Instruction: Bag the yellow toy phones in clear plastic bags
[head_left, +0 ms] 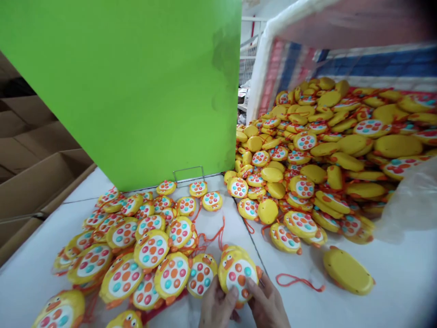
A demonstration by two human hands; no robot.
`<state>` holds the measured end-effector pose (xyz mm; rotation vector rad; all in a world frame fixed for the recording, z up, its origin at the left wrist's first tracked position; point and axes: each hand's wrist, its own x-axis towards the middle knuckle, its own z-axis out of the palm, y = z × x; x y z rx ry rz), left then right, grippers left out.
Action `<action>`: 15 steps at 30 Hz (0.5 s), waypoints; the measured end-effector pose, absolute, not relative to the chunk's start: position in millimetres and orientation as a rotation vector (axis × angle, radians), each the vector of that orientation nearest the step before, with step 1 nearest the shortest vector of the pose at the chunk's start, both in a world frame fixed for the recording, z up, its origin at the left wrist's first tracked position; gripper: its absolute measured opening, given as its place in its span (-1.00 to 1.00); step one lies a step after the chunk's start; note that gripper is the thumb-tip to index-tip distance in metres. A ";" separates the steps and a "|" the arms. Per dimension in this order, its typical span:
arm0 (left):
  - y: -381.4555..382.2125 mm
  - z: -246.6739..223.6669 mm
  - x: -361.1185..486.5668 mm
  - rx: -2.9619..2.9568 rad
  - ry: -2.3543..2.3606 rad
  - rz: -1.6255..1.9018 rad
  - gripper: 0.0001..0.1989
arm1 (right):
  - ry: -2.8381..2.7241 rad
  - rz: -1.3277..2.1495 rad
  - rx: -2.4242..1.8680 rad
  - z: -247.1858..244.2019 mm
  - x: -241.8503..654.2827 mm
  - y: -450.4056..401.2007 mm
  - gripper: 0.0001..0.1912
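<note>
Between both hands, low in the middle, is a yellow duck toy (238, 269) with a white belly and round coloured buttons. My left hand (216, 303) grips its lower left edge, thumb on the belly. My right hand (268, 300) holds its lower right side, thumb at the buttons. An orange cord loop rises from the toy's head. Just left of it another duck toy (201, 275) lies face up, beside a spread of similar ones (152, 249). To the right a toy (348, 269) lies with its plain yellow back up, near a loose orange cord (298, 280).
A tall green board (136, 91) stands behind the white table (246, 237). At the right, a large heap of duck toys (307, 141) spills from a striped sack (290, 68). Translucent plastic (409, 200) hangs at the far right. Cardboard boxes (37, 177) stand at the left.
</note>
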<state>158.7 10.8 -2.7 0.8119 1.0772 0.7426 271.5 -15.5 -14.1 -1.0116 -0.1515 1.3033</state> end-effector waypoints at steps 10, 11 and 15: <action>15.9 12.4 140.8 0.912 1.263 0.687 -0.38 | -0.410 1.211 -1.291 -2.7 273.3 -28.4 -0.34; 15.9 11.8 140.1 0.912 1.236 0.677 -0.36 | -0.432 1.196 -1.295 -2.1 273.2 -26.7 -0.36; 14.0 8.2 143.6 0.824 1.095 0.738 -0.31 | -0.472 1.135 -1.281 -4.7 266.6 -19.7 -0.52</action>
